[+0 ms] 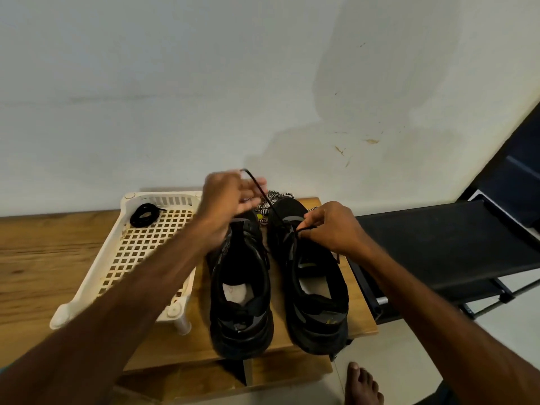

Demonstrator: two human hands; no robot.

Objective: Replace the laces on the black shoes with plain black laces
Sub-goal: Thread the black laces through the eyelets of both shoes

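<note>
Two black shoes stand side by side on a wooden stand (362, 317), heels toward me: the left shoe (241, 290) and the right shoe (317, 290). My right hand (330, 228) pinches one end of a plain black lace (264, 197) at the right shoe's eyelets. The lace's other end rises up and to the left, where my left hand (226, 204) holds it above the left shoe's toe. A coiled black lace (144, 215) lies in the cream plastic tray (96, 273). Black-and-white patterned laces (273, 200) lie behind the shoes.
The cream tray sits on a wooden surface (43, 258) left of the shoes. A black fabric rack (444, 247) stands at the right. A white wall (204, 97) is close behind. A bare foot (362, 384) rests on the floor below.
</note>
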